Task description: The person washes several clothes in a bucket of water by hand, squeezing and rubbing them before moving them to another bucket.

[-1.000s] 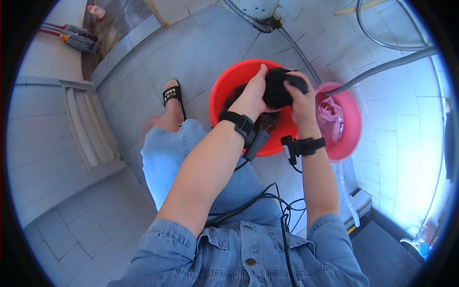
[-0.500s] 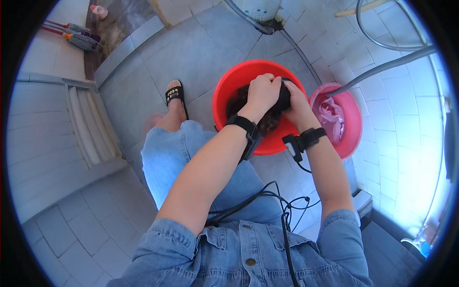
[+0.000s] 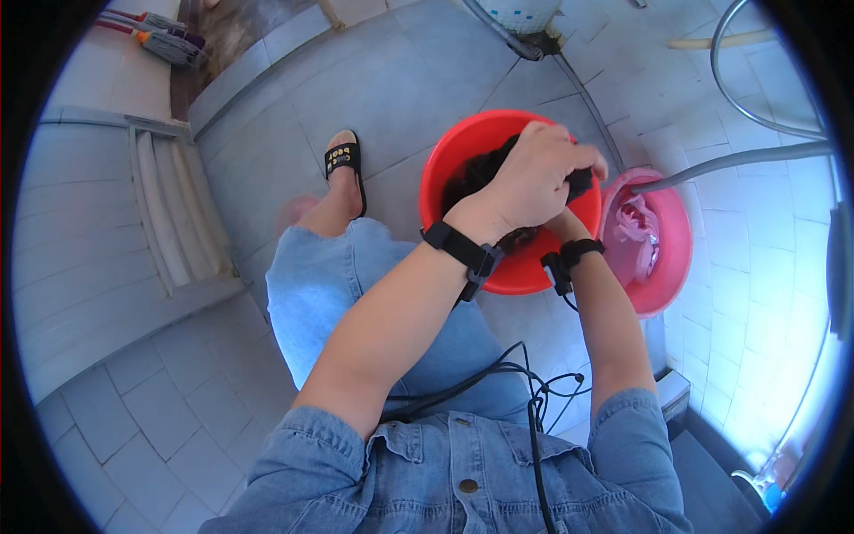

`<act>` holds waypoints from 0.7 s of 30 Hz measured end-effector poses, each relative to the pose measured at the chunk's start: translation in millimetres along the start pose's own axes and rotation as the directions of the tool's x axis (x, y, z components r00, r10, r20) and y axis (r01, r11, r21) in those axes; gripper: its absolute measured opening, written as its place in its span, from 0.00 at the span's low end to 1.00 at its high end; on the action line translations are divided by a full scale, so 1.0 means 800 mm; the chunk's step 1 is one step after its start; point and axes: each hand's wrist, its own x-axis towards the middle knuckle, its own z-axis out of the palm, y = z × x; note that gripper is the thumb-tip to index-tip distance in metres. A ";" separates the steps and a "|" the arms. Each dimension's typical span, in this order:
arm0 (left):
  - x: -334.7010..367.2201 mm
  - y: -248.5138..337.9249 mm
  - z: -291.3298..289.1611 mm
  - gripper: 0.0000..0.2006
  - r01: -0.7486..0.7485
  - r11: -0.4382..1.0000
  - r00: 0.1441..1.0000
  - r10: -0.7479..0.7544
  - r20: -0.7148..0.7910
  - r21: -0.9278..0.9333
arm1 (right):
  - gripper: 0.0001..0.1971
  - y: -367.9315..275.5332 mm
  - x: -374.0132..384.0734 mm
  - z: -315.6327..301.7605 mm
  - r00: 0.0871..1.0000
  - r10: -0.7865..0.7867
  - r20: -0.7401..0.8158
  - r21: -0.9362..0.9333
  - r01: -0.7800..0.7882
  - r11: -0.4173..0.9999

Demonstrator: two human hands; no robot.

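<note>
A dark, wet-looking black cloth (image 3: pixel 471 178) lies bunched in a red basin (image 3: pixel 434 169) on the floor in front of me. Over the basin, my left hand (image 3: pixel 531 173) is bent across part of the cloth, its fingers curled toward the right and the cloth showing beneath them. Lower and to the right, my right hand (image 3: pixel 564 224) reaches in at the same bunch. Its fingers are hidden behind the left hand and the cloth, so I cannot see their grip. Black straps with small devices circle both wrists.
A pink basin (image 3: pixel 683 240) with pink plastic film (image 3: pixel 636 227) in it stands right of the red one. A grey hose (image 3: pixel 738 163) runs into it from the tiled wall. Black cables (image 3: pixel 534 383) cross my lap. Mops (image 3: pixel 169 44) lie at the far left.
My left hand has shifted right and tilted over the top of the cloth, covering more of my right hand. My right hand sits lower. The whole view has moved slightly.
</note>
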 end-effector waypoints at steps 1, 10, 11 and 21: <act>0.006 0.002 -0.007 0.18 -0.043 0.998 0.994 0.037 -0.106 -0.052 | 0.28 0.016 0.000 -0.001 0.999 -0.028 -0.040 0.039 0.030 0.999; 0.001 -0.068 -0.033 0.14 0.451 0.880 0.755 -0.466 -0.462 -0.151 | 0.15 -0.125 -0.045 -0.067 0.924 0.144 -0.354 0.743 0.185 0.643; -0.002 -0.064 -0.022 0.13 0.649 0.759 0.736 -0.609 -0.296 0.053 | 0.16 -0.146 -0.048 -0.068 0.909 0.078 -0.409 0.706 0.261 0.658; -0.008 -0.064 0.036 0.07 0.186 -0.378 0.447 -0.789 0.421 -0.907 | 0.15 -0.164 -0.047 0.036 0.913 -0.104 -0.394 0.583 0.336 0.740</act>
